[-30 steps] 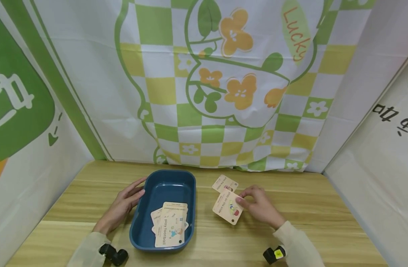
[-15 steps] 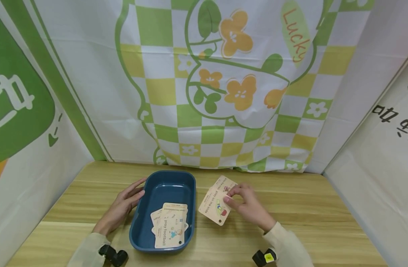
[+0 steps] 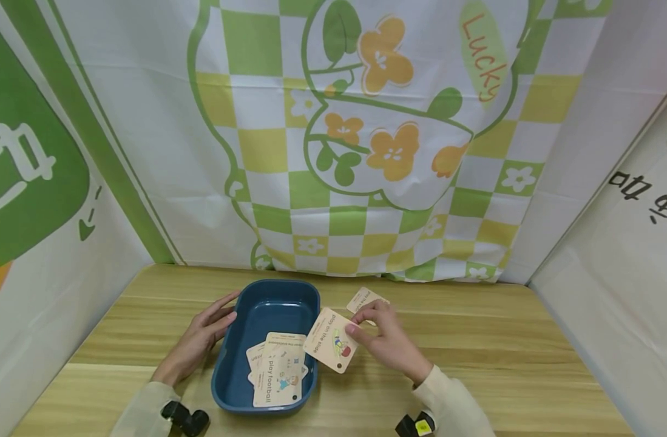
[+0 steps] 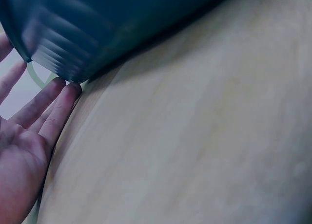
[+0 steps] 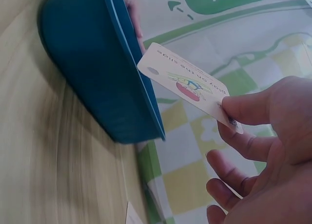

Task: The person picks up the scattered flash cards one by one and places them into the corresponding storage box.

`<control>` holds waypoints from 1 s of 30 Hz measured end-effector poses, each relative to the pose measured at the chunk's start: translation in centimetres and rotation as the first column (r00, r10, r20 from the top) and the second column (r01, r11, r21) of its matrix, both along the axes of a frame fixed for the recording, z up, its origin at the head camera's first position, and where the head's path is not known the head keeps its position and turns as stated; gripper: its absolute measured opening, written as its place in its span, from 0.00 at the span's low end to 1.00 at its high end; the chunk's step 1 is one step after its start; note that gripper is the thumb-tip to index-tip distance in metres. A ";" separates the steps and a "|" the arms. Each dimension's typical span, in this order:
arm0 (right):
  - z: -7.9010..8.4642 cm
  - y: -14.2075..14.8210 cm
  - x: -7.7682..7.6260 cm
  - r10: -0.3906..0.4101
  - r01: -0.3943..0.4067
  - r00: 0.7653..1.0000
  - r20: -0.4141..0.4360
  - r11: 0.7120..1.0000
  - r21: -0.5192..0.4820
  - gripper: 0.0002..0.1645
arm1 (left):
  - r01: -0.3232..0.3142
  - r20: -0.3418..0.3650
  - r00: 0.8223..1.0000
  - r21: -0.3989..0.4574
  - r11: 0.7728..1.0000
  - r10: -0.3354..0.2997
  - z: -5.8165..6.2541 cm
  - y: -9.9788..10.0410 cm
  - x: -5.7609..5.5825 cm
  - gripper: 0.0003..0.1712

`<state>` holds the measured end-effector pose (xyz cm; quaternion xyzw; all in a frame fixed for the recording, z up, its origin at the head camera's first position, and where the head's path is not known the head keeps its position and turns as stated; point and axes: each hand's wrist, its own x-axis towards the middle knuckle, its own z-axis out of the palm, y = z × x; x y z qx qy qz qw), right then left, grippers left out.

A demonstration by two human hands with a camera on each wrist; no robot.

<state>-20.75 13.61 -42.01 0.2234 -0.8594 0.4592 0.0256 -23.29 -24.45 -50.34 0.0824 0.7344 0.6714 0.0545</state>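
Observation:
My right hand point(image 3: 389, 341) pinches a flash card point(image 3: 332, 341) between thumb and index finger. "Play on the slide" is printed on it beside a small drawing. In the head view the card overlaps the right rim of a blue plastic bin point(image 3: 230, 358); the right wrist view shows it raised by the rim point(image 5: 127, 36). My left hand point(image 3: 198, 340) rests against the bin's left side, fingers straight, and the left wrist view shows its fingertips at the wall point(image 4: 73, 44). Several cards lie inside, a "play football" card point(image 3: 278, 379) on top.
One more card point(image 3: 364, 298) lies on the wooden table point(image 3: 475, 352) behind my right hand, partly covered by it. A patterned curtain point(image 3: 360, 243) hangs along the table's back edge, with printed cloth walls point(image 3: 612, 291) on both sides.
My right hand has carried the slide card leftward, from over the table to the bin's right rim. The card behind shows again beyond the hand. Left hand and bin have stayed put.

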 end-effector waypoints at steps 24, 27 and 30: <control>-1.3 -4.5 -0.1 -0.006 0.006 0.999 0.034 1.000 0.016 0.11 | 0.011 -0.005 1.000 0.007 1.000 -0.011 -0.1 -0.2 -0.1 0.36; -1.5 -4.8 -0.1 -0.005 0.004 0.999 0.032 0.999 0.037 0.11 | 0.010 -0.004 1.000 0.001 1.000 -0.010 -0.1 -0.2 -0.1 0.36; -1.7 -5.0 0.1 0.005 -0.006 1.000 0.018 0.999 0.045 0.12 | 0.006 -0.006 1.000 -0.005 1.000 -0.006 -0.1 -0.1 -0.1 0.36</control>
